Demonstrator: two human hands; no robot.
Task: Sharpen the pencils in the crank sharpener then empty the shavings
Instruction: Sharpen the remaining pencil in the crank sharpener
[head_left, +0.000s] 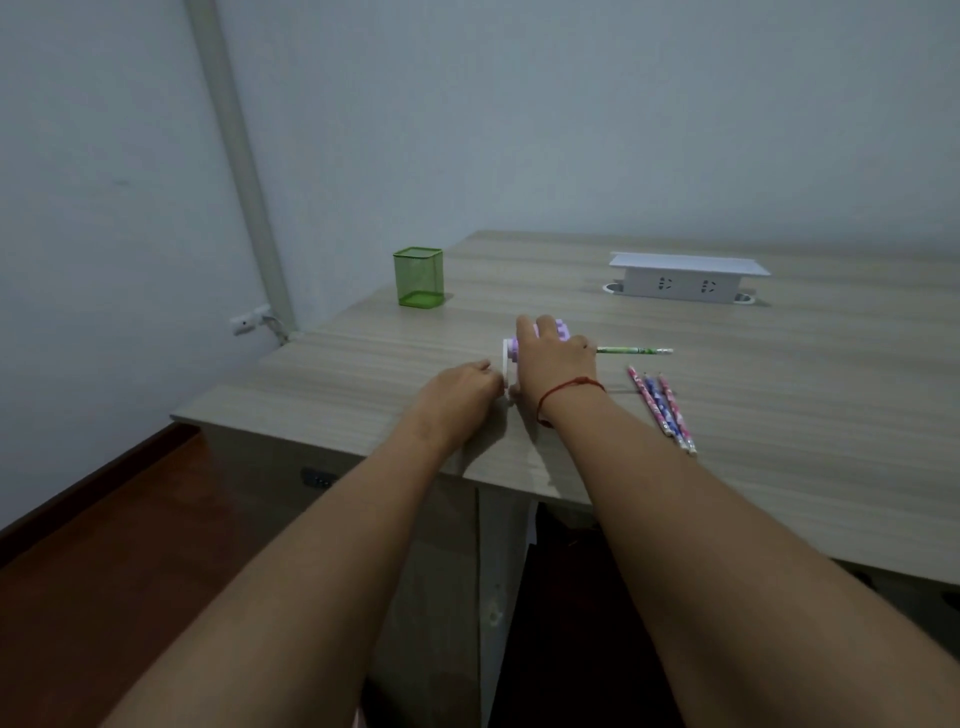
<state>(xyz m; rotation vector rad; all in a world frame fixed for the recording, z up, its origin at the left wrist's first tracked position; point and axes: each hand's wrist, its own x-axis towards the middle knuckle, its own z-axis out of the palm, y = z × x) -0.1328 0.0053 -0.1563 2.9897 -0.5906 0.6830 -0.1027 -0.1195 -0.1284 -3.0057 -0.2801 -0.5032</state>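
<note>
Under the gripping right hand (553, 358) the sharpener (563, 329) is mostly hidden; left hand (460, 392) fingers pinch its crank (506, 364).

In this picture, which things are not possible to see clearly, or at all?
All in the head view:
1. The right hand covers most of the sharpener, so its shavings drawer is hidden.
2. The green pencil has its tip inside the sharpener, unseen.
3. The left hand hides the knob of the crank.
4. The three pencils: their tips are too small to judge sharpness.
</note>
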